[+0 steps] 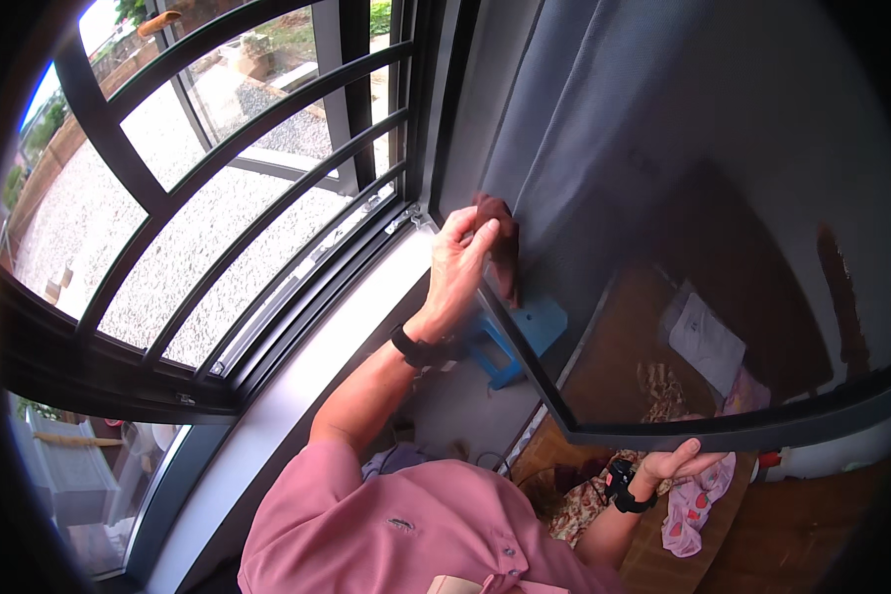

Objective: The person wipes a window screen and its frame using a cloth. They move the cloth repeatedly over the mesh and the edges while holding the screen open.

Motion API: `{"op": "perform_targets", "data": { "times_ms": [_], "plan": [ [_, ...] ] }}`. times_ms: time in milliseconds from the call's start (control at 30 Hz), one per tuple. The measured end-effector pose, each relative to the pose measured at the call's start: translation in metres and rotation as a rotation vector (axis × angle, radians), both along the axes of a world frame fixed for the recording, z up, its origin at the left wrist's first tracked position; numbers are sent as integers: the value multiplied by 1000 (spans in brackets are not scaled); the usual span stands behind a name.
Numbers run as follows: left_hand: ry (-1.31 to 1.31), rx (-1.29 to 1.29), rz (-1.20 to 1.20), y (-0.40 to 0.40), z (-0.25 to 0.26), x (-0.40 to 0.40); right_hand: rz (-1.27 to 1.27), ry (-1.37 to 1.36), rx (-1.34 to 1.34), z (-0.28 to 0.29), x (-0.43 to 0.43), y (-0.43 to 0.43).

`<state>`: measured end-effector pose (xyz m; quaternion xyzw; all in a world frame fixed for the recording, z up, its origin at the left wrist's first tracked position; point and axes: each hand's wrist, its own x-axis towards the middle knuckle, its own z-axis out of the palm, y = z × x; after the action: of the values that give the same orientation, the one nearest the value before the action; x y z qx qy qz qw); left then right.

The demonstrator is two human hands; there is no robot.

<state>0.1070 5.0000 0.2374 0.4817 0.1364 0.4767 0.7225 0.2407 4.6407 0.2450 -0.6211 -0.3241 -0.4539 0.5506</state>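
Observation:
A dark-framed see-through panel [557,393], which looks like a window insect screen, stands swung inward from the window opening. My left hand [460,249] is raised near its hinge-side frame, pinching a dark red cloth [501,245] between thumb and fingers. The cloth hangs down against or close to the panel; I cannot tell if it touches. Under the lower frame edge, my right hand [676,460] grips the bar, thumb on the near side and some fingers hidden behind it.
Barred window grille [193,163] and a white sill [341,327] lie at left. Behind the panel are a grey curtain [572,96], a blue plastic stool [542,327] and white packaging [705,338]. A pink patterned cloth [694,512] lies on a wooden surface [720,512] below my right hand.

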Motion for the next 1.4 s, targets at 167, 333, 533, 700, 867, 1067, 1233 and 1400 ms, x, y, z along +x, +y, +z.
{"op": "perform_targets", "data": {
  "times_ms": [167, 333, 533, 700, 867, 1067, 1233, 1400],
  "plan": [
    [98, 611, 448, 90, 46, 43, 27, -16, -3, -9, 1, -9],
    [106, 641, 581, 110, 28, 71, -36, -6, 46, -10, -1, -3],
    [345, 421, 659, 119, -137, 66, 66, 67, 43, -3, -9, 2],
    [524, 292, 654, 135, -176, 67, -114, -80, -12, 5, -2, 10],
    [248, 471, 694, 107, -35, 75, 42, 87, 41, -1, -9, 7],
    [95, 768, 520, 99, 67, 75, -9, 24, -44, -17, 4, -21],
    [256, 557, 501, 111, -52, 77, 7, 30, -40, -20, 5, -20],
    [464, 272, 263, 100, -154, 52, 126, 106, -55, -12, 2, -17]
  ]
}}
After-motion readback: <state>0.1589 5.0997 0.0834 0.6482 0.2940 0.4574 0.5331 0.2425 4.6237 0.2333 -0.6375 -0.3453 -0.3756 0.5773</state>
